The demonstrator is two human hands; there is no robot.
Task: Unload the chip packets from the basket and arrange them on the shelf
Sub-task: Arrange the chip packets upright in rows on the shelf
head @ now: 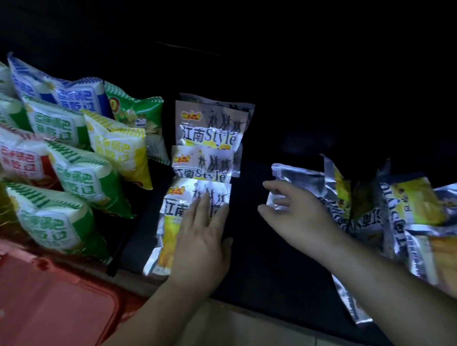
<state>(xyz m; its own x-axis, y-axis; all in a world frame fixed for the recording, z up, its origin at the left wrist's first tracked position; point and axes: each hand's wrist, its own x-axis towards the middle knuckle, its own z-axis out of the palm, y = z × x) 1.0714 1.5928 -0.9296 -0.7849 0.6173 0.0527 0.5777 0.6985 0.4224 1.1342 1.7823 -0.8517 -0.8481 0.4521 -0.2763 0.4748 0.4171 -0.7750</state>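
Left hand is pressing flat on the nearest of 3 lined-up packets at the shelf front edge. Right hand, spread and gripping nothing, is reaching for the loose pile. Basket appears unloaded; the pile is awaiting arranging.

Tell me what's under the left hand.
The left hand lies flat on the nearest silver packet of an overlapping row. It covers the packet's right half, hiding the print there.
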